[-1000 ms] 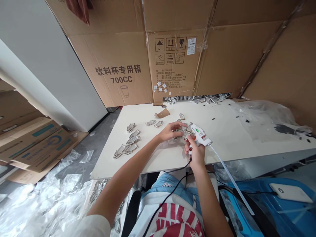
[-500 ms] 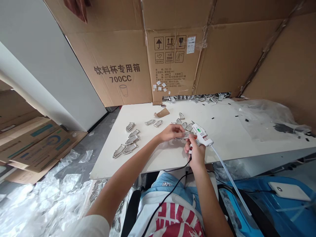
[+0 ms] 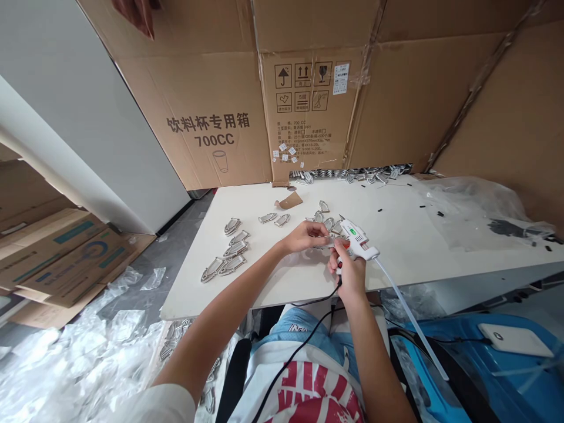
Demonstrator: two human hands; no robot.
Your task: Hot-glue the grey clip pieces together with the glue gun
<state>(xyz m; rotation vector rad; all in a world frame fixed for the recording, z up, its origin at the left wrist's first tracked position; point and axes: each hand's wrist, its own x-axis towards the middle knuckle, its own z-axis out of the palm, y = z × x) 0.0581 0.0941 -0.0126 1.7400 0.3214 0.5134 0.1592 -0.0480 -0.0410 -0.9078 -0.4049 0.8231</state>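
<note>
My right hand [image 3: 349, 267] is wrapped around the handle of a white glue gun [image 3: 355, 238], whose nozzle points up and to the left. A long translucent glue stick [image 3: 409, 314] sticks out of its back. Close beside it, my left hand [image 3: 304, 237] pinches a small pale frame-like piece [image 3: 326, 241], partly covered by the fingers. The fingertips of both hands nearly meet at this piece. Just beyond them lies a cluster of small metal frames [image 3: 324, 207]. More metal frames [image 3: 233, 264] rest on the table to the left.
The white table [image 3: 194, 294] backs onto tall cardboard [image 3: 220, 76]. Many metal parts [image 3: 352, 175] are heaped under a gap in it. A clear plastic bag [image 3: 476, 211] and small black bits lie at right. A black cable [image 3: 291, 358] crosses my lap. A white power bank [image 3: 514, 341] sits on blue plastic.
The glue gun has shifted very slightly left and up in my right hand. My left hand keeps its pinch in nearly the same place.
</note>
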